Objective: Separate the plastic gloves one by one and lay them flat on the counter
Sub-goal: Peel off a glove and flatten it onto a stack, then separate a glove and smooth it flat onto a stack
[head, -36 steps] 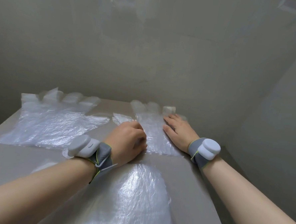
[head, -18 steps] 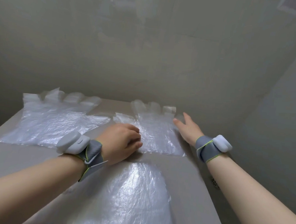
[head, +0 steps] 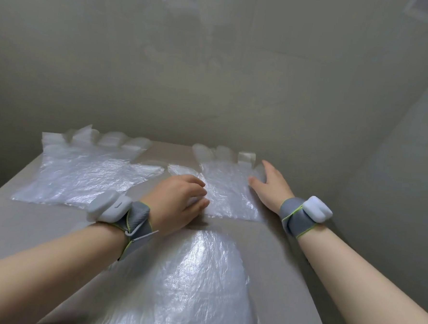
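Glove [head: 231, 193] of crinkly clear film lies flat; right hand [head: 271, 188] grip released, left hand [head: 175, 202] curled, hold unclear.

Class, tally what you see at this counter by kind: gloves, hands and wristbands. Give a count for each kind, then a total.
Gloves: 3 (left glove, right glove, near glove)
Hands: 2 (left hand, right hand)
Wristbands: 2 (left wristband, right wristband)
Total: 7

Bare counter [head: 23, 225] lay open front-left. Back wall [head: 211, 99] closed off far edge; side wall [head: 393, 198] stood near beyond counter's right edge.
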`<state>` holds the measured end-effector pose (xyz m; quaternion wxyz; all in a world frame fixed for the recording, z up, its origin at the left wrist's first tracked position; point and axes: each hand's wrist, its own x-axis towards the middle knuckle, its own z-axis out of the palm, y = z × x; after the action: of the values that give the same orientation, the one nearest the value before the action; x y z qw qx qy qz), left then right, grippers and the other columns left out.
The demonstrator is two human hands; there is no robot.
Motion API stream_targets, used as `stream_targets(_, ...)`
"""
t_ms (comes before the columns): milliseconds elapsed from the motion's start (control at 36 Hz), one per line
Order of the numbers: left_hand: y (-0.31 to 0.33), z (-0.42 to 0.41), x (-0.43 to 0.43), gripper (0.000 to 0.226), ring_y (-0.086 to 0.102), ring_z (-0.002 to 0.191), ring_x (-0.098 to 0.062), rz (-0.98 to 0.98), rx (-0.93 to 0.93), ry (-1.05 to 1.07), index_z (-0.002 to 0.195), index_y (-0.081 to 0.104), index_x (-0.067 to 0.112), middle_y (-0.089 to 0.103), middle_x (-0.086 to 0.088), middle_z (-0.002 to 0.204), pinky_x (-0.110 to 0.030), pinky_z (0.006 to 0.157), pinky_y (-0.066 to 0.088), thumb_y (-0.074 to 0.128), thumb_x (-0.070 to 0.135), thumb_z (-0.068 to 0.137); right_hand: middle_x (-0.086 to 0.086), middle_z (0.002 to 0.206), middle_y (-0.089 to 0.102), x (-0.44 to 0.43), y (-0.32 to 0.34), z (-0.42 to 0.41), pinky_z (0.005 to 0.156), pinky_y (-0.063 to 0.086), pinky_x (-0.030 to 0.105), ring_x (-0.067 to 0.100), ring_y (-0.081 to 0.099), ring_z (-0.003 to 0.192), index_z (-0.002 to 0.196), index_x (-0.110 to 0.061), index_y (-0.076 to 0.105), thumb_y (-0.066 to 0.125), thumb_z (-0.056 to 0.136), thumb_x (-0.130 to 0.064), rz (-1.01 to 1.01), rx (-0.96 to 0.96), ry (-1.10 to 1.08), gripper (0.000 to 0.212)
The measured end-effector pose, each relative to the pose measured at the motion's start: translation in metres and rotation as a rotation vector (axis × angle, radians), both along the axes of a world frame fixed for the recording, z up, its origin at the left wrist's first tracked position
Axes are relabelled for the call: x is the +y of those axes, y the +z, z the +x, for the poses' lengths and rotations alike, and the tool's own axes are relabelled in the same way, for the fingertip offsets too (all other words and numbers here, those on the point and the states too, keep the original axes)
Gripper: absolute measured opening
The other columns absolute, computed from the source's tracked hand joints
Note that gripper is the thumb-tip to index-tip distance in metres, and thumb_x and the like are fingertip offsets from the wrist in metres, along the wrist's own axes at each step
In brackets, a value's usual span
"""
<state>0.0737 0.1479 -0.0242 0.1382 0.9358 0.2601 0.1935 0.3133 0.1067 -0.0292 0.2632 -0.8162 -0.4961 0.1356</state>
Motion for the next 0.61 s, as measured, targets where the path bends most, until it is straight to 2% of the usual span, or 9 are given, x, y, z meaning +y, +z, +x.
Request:
stream_targets(111, 0.009, -0.003, -0.005, 0.054, 0.062, 0.104, -0.024, -0.006, -0.039, 0.034, 0.104, 0.072, 0.007, 0.067, -0.006, 0.112, -0.017, 0.086, 0.033, 0.041, 0.047, 0.085, 0.007, 0.153, 0.023, -0.008, 0.010, -0.010, 0.102, 0.024, 0.023, 0.021, 0.028, 0.137, 0.148, -0.015, 0.022, 0.049, 0.095, -0.027, 0.024, -0.006, 0.021, 0.060)
stream_targets(194, 0.016, -0.006, -0.010, 0.062, 0.061, 0.106, -0.021, -0.014, -0.072, 0.046, 0.107, 0.070, 0.010, 0.066, -0.002, 0.113, -0.024, 0.091, 0.039, 0.036, 0.055, 0.081, 0.006, 0.150, 0.025, -0.017, 0.018, -0.018, 0.098, 0.026, 0.021, 0.021, 0.031, 0.135, 0.145, -0.017, 0.027, 0.050, 0.094, -0.028, 0.038, -0.018, 0.032, 0.057)
stream_targets(306, 0.027, -0.015, -0.020, 0.054, 0.059, 0.107, -0.016, -0.015, -0.100, 0.072, 0.110, 0.068, 0.015, 0.065, 0.002, 0.114, -0.026, 0.092, 0.043, 0.042, 0.052, 0.081, 0.005, 0.153, 0.022, -0.037, 0.029, -0.028, 0.106, 0.024, 0.025, 0.019, 0.026, 0.139, 0.147, -0.018, 0.023, 0.050, 0.094, -0.030, 0.010, -0.035, 0.035, 0.061)
stream_targets(389, 0.035, -0.023, -0.030, 0.046, 0.058, 0.106, -0.013, -0.025, -0.155, 0.105, 0.110, 0.068, 0.018, 0.065, 0.005, 0.112, -0.027, 0.090, 0.044, 0.046, 0.048, 0.081, 0.006, 0.152, 0.026, -0.057, 0.037, -0.038, 0.105, 0.025, 0.025, 0.020, 0.028, 0.138, 0.147, -0.018, 0.023, 0.050, 0.093, -0.032, -0.026, -0.031, 0.049, 0.062)
stream_targets(472, 0.039, -0.031, -0.041, 0.055, 0.058, 0.104, -0.009, -0.046, -0.186, 0.107, 0.108, 0.068, 0.021, 0.065, 0.010, 0.109, -0.025, 0.090, 0.043, 0.040, 0.058, 0.078, 0.004, 0.153, 0.025, -0.078, 0.041, -0.052, 0.105, 0.023, 0.022, 0.018, 0.026, 0.139, 0.148, -0.018, 0.021, 0.050, 0.094, -0.032, -0.037, -0.019, 0.090, 0.063)
stream_targets(528, 0.043, -0.041, -0.054, 0.061, 0.057, 0.102, -0.007, -0.057, -0.199, 0.111, 0.107, 0.068, 0.023, 0.065, 0.012, 0.105, -0.024, 0.087, 0.042, 0.035, 0.062, 0.075, 0.002, 0.152, 0.026, -0.098, 0.047, -0.066, 0.105, 0.023, 0.022, 0.017, 0.026, 0.139, 0.147, -0.020, 0.022, 0.051, 0.094, -0.033, -0.022, 0.009, 0.103, 0.062)
stream_targets(611, 0.045, -0.053, -0.070, 0.048, 0.056, 0.099, -0.004, -0.076, -0.212, 0.127, 0.106, 0.068, 0.025, 0.064, 0.015, 0.103, -0.013, 0.079, 0.039, 0.043, 0.056, 0.079, 0.001, 0.151, 0.029, -0.119, 0.051, -0.084, 0.110, 0.025, 0.027, 0.016, 0.030, 0.137, 0.146, -0.021, 0.026, 0.053, 0.093, -0.032, 0.012, 0.054, 0.137, 0.060)
